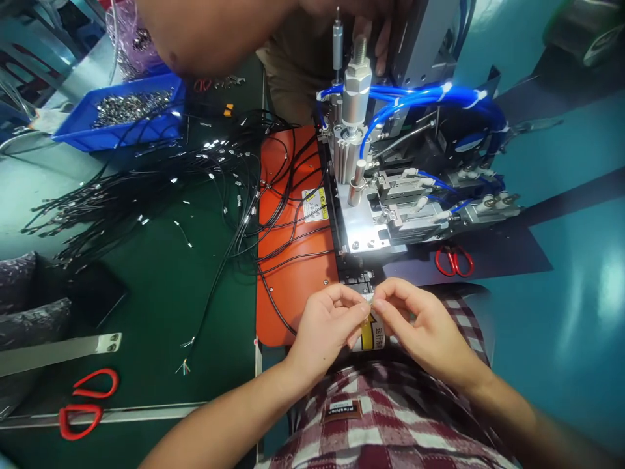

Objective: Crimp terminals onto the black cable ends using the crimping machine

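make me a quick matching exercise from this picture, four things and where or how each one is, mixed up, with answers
1. left hand
2. blue tray
3. orange plate
4. tubes

A. black cables lie across it
B. bright blue, with white ties
C. fingertips close to the right hand
D. holds small silvery parts

Pairs: 1-C, 2-D, 3-A, 4-B

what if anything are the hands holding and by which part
The left hand and right hand pinch a small pale piece between them; by which part cannot be told.
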`<state>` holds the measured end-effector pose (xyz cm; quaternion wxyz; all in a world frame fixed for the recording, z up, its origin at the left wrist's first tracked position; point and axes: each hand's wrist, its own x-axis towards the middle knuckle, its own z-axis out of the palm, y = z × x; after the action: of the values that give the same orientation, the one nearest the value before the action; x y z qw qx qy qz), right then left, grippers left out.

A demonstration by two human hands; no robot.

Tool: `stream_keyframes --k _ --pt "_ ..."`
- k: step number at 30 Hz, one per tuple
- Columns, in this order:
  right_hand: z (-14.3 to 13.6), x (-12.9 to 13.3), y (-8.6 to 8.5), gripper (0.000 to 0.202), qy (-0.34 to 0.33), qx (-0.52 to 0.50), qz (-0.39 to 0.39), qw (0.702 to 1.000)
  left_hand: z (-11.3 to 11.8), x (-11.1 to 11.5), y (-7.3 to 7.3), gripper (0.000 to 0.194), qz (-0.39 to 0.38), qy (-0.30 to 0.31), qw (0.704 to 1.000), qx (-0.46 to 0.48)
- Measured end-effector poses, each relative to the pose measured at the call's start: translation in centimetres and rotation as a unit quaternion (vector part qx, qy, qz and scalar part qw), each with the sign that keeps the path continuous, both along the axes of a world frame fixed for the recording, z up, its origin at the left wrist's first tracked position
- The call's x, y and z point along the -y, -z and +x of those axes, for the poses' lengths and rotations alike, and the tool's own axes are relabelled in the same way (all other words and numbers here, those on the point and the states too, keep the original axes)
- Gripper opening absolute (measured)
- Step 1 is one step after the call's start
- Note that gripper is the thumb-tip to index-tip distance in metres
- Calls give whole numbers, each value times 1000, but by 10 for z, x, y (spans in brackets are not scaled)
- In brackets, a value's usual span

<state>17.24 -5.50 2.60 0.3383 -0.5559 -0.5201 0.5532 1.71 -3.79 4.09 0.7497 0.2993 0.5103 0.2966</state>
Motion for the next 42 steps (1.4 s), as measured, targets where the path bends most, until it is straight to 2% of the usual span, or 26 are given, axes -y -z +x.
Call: stream_keyframes --k 2,7,9,14,23,25,29,31,37,42 --pt "0 0 1 17 -11 14 12 1000 0 -1 -1 18 9 6 1000 -4" --pt "1 -2 1 20 -15 -67 -83 994 0 -2 1 18 -12 7 1000 2" --pt "4 -4 1 20 -14 -70 -98 993 -1 -3 2 17 -16 4 1000 3" --pt "9 -4 1 20 19 -18 -77 997 -2 -2 3 16 -19 6 1000 6" --pt "6 -7 -1 17 -4 34 -15 999 -2 -1 2 17 -18 20 1000 10" --pt "6 -7 -1 18 -20 44 -5 999 -2 0 3 17 1 29 999 -15" --pt "6 -7 1 20 -21 27 -11 999 -1 0 7 14 119 29 988 -96" --pt "6 -7 3 20 -10 8 -18 1000 0 -1 8 12 158 27 982 -97" --pt "9 -12 2 31 -14 -61 -112 992 3 -5 7 18 89 26 995 -41" --pt "8 -14 -2 34 -4 -102 -136 986 2 -5 9 16 92 28 995 -11"
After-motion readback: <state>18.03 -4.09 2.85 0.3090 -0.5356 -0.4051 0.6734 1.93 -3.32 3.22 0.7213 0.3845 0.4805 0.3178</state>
